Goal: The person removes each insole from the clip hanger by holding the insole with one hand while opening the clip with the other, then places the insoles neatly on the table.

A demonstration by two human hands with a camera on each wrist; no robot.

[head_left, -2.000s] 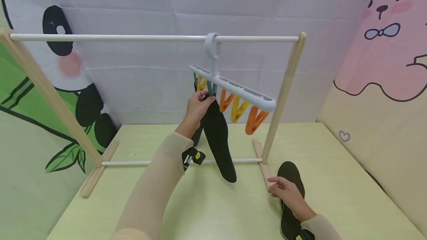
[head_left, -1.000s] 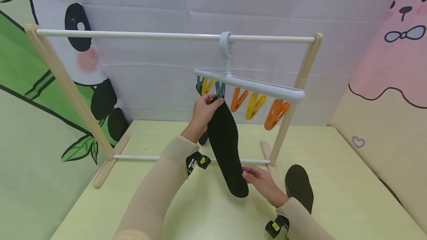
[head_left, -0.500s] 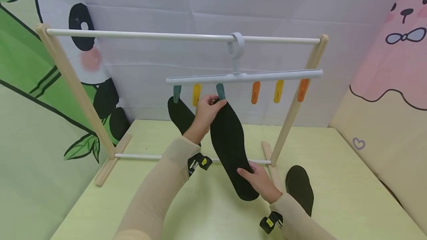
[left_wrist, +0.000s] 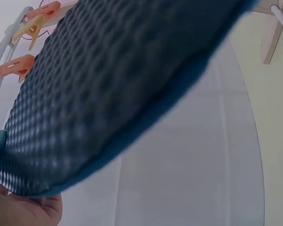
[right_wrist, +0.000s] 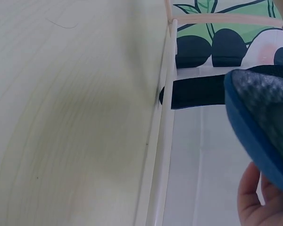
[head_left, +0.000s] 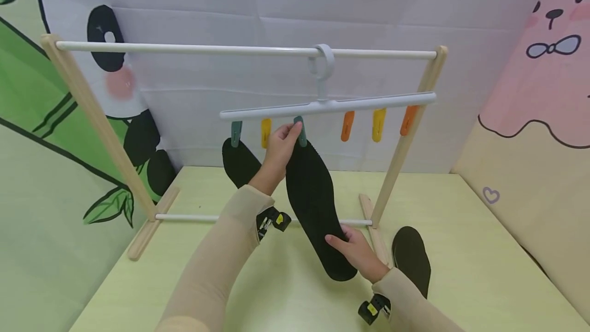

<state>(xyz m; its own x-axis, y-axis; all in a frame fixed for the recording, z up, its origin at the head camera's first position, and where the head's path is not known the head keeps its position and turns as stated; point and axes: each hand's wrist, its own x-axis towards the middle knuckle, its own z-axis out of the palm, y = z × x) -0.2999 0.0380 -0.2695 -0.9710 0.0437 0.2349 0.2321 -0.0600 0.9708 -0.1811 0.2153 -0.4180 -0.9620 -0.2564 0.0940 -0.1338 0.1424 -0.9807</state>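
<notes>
A black insole [head_left: 313,204] hangs slanted from a dark green clothespin [head_left: 301,137] on the white clip hanger [head_left: 369,103]. My left hand [head_left: 277,155] is at that clothespin, thumb against its side, and seems to pinch it; part of the grip is hidden. In the left wrist view, the left fingers [left_wrist: 33,209] lie by the insole's end. My right hand [head_left: 361,252] holds the insole's lower end, thumb in front and fingers behind. The right wrist view shows its blue edge above the right fingers [right_wrist: 262,197]. Another black insole [head_left: 240,163] hangs from the leftmost green clothespin [head_left: 236,133].
The hanger hooks over the top rail [head_left: 207,49] of a wooden rack. Yellow and orange clothespins, such as the orange clothespin [head_left: 348,126], hang along it. Beside the right forearm a dark insole [head_left: 412,257] lies on the pale table [head_left: 479,250]. A printed cloth stands behind.
My right hand has come from near the table insole to grip the hanging insole's lower end. The hanger has swung broadside. My left hand has shifted up from the insole's top onto the clothespin.
</notes>
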